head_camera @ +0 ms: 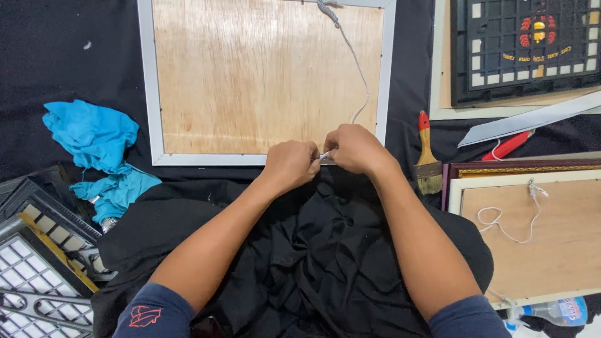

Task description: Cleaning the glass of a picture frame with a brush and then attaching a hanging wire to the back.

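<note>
A picture frame [150,81] lies face down on black cloth, its plywood back up and its rim silver. A thin white cord [358,69] runs from the frame's top edge down to my hands. My left hand [289,164] and my right hand [355,148] meet at the frame's lower edge, both fists closed around a small silvery piece [325,158] between them. What that piece is cannot be made out. The cord's lower end disappears behind my right hand.
A crumpled blue cloth [94,144] lies left. A paintbrush [427,156] with a red tip lies right of my hands. Another face-down frame [532,231] with a white cord sits at right, a black grid panel [526,44] above it, a plastic bottle [551,311] below, grid frames [37,250] lower left.
</note>
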